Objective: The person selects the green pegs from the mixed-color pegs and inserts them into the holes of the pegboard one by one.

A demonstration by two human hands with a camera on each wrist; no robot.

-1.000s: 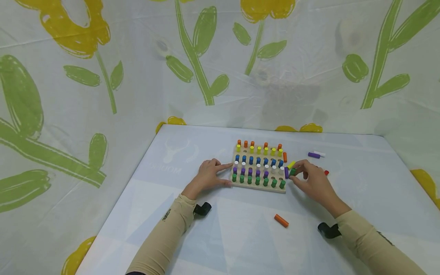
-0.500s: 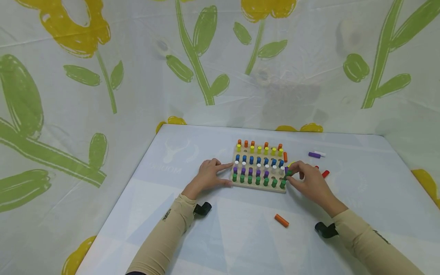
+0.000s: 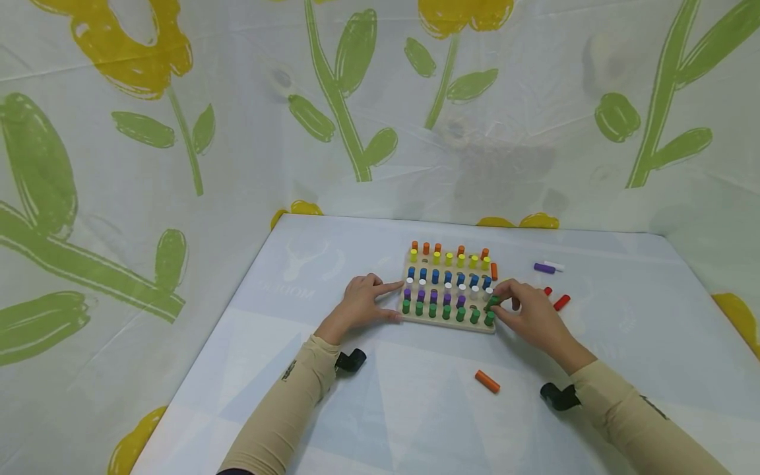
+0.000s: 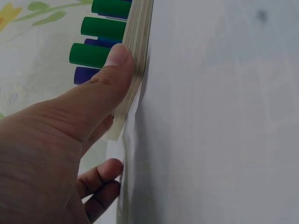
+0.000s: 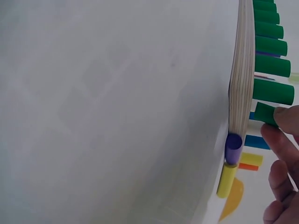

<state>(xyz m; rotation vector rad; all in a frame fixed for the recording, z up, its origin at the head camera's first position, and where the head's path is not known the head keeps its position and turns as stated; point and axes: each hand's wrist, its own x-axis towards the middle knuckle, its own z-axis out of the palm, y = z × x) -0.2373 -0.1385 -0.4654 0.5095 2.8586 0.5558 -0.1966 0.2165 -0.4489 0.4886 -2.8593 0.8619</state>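
Observation:
A wooden pegboard (image 3: 448, 324) lies on the table with rows of orange, yellow, blue, white, purple and green pegs upright in it. My left hand (image 3: 365, 303) braces its left end, index finger and thumb stretched out to the edge. The left wrist view has the thumb (image 4: 117, 58) against the board's edge beside the green pegs. At the board's right end, my right hand (image 3: 531, 316) pinches a green peg (image 5: 265, 113) between thumb and index finger. The held peg is tilted over the right end of the purple row, behind the last standing green peg (image 5: 273, 92).
Against the board's right end lie a purple peg (image 5: 233, 148), a yellow peg (image 5: 227, 179) and an orange peg (image 3: 494, 271). Red pegs (image 3: 561, 302) lie right of my hand, a purple peg (image 3: 543, 268) and white peg (image 3: 555, 265) farther back. Another orange peg (image 3: 487, 381) lies in front.
My right hand has moved left with the green peg, from beside the board to over its right end. More of the red pegs now shows. My left hand has stayed put.

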